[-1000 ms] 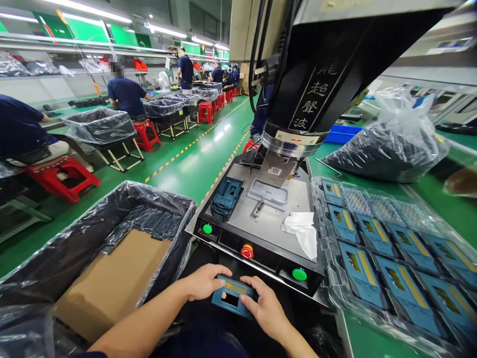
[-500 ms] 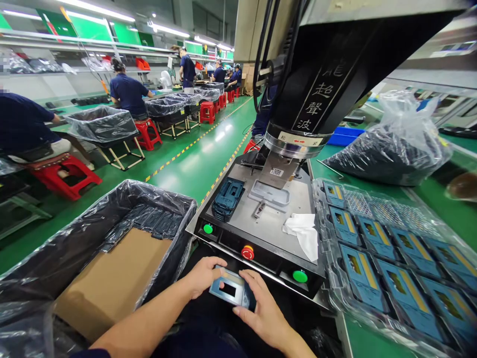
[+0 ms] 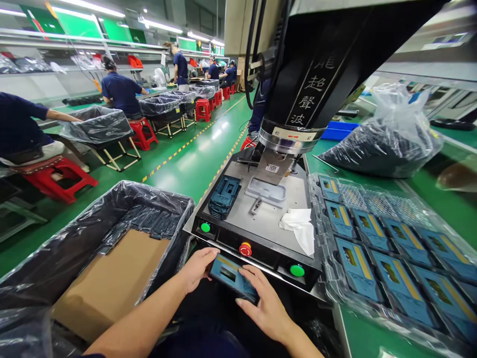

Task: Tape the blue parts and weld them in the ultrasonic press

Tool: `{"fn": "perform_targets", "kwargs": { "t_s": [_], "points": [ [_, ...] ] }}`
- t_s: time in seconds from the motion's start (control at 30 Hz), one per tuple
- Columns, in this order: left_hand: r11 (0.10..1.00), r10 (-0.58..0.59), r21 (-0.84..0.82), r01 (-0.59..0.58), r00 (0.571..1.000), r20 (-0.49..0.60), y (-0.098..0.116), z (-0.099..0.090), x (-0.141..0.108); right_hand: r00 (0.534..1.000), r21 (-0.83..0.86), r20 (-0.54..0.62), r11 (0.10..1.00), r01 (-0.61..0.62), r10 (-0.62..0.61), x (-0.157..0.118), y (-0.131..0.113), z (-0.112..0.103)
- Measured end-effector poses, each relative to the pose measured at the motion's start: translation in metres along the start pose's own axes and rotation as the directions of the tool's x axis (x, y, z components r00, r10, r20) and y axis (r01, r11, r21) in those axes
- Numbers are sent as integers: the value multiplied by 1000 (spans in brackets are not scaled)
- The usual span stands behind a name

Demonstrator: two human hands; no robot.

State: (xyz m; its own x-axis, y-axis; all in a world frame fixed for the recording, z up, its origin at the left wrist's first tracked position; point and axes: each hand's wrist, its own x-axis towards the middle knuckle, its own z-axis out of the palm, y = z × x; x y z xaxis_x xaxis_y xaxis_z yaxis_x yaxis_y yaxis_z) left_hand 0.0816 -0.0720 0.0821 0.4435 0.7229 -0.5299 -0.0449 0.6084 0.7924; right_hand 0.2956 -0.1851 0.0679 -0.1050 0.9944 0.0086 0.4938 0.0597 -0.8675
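A blue-grey plastic housing (image 3: 233, 276) with a rectangular opening is held between both hands, just in front of the machine's front panel. My left hand (image 3: 198, 270) grips its left end, the fingers closed on the edge. At the right end, my right hand (image 3: 265, 303) has its thumb below and its fingers over the upper edge. Beyond the hands, a pale fixture (image 3: 266, 192) lies on the metal machine plate (image 3: 249, 226), under the metal head (image 3: 274, 168). Dark blue housings (image 3: 224, 195) are stacked on the plate's left, and a white cloth (image 3: 301, 228) lies at its right.
Green buttons (image 3: 297, 270) and a red stop button (image 3: 245, 249) line the front panel. A lined bin (image 3: 22, 263) with cardboard (image 3: 112, 283) stands left. Clear trays of housings (image 3: 387, 278) and a bag of dark parts (image 3: 391, 134) are at right. People sit beyond.
The housing has tilted in my hands, its opening now looking narrower. The view has shifted slightly. At the far left, a person's arm now reaches to a lined bin.
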Motion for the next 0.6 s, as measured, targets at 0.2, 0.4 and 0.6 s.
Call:
{"fn": "perform_targets", "kwargs": {
  "t_s": [0.2, 0.4, 0.6],
  "points": [
    [1000, 7, -21, -9, 996, -89, 4, -7, 1, 969, 760, 69, 616, -206, 238, 6, -13, -10],
    [1000, -26, 8, 27, 995, -95, 2, -6, -4, 944, 944, 211, 199, -264, 254, 9, -19, -21],
    [998, -34, 47, 39, 994, -106, 1, -3, -4, 946, 956, 239, 117, -269, 219, 7, -19, -25]
  ]
}}
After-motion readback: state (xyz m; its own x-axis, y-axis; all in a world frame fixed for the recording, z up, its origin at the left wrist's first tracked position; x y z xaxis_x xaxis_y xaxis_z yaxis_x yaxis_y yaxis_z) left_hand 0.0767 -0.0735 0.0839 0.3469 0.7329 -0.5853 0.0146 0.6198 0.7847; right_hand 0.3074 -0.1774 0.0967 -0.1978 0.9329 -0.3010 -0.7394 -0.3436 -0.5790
